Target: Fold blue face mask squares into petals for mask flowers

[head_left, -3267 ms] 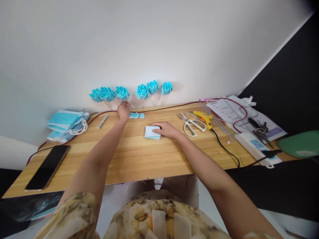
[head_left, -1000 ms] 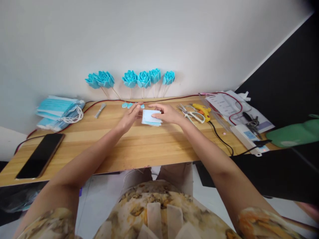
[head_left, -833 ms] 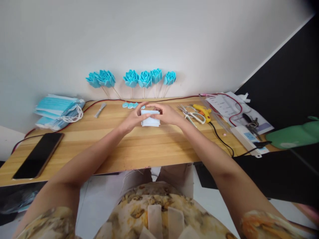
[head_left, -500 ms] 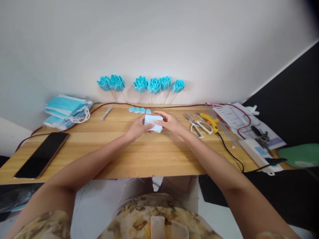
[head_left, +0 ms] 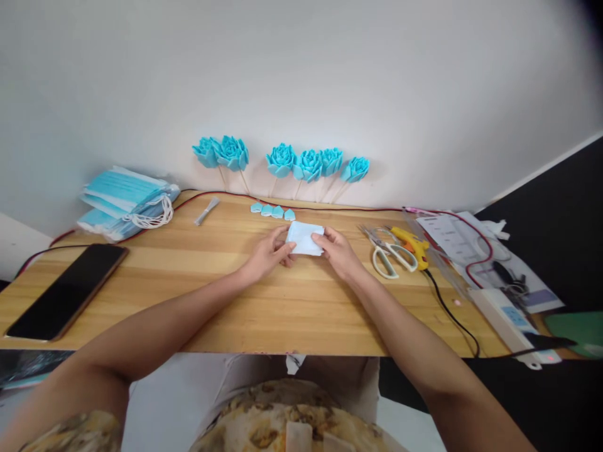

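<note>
Between my hands, above the wooden table, is a stack of pale blue fabric squares (head_left: 305, 240). My left hand (head_left: 269, 253) grips its left edge, thumb on top and fingers partly hidden beneath. On the right edge my right hand (head_left: 338, 251) is closed the same way, its thumb pressing the upper face. Just beyond lie several small folded blue petals (head_left: 273, 211) in a row. Further back, blue fabric flowers (head_left: 281, 161) on thin sticks lean against the wall.
Scissors (head_left: 389, 252) and a yellow glue gun (head_left: 411, 246) lie at the right, near a power strip (head_left: 509, 323), papers and keys. Packed face masks (head_left: 125, 198), a phone (head_left: 68, 292) and a bundle of thin white strips (head_left: 206, 211) are at the left. A red-black cable runs along the back.
The stack's edges, loose and fanned before, now look more even. My right hand has shifted to its right edge. The whole view has turned slightly.
</note>
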Demonstrator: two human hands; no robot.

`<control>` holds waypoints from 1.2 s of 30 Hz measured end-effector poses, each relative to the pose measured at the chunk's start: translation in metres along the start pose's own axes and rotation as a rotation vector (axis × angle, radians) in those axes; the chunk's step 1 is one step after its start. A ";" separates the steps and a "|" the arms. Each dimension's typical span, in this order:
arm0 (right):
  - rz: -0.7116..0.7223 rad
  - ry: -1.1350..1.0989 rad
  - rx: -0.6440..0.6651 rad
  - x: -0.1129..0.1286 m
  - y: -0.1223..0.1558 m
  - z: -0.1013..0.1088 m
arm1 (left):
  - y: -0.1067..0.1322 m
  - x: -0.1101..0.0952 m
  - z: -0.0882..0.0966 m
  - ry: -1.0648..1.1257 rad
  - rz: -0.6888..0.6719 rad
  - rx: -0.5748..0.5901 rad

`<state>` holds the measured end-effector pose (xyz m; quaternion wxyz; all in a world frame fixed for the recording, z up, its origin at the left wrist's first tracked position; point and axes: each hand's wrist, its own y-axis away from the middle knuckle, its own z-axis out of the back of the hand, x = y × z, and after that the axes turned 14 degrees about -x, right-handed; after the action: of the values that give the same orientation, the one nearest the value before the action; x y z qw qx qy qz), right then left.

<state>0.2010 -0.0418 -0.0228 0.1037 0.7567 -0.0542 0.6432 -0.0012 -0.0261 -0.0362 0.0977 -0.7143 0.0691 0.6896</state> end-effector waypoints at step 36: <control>-0.004 0.205 0.462 0.010 0.002 0.019 | -0.016 -0.001 0.021 -0.027 -0.118 -0.323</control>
<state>0.2201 -0.0478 -0.0155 -0.0654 0.6913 0.1066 0.7117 -0.0184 -0.0056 -0.0348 0.0228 -0.7140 -0.0859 0.6945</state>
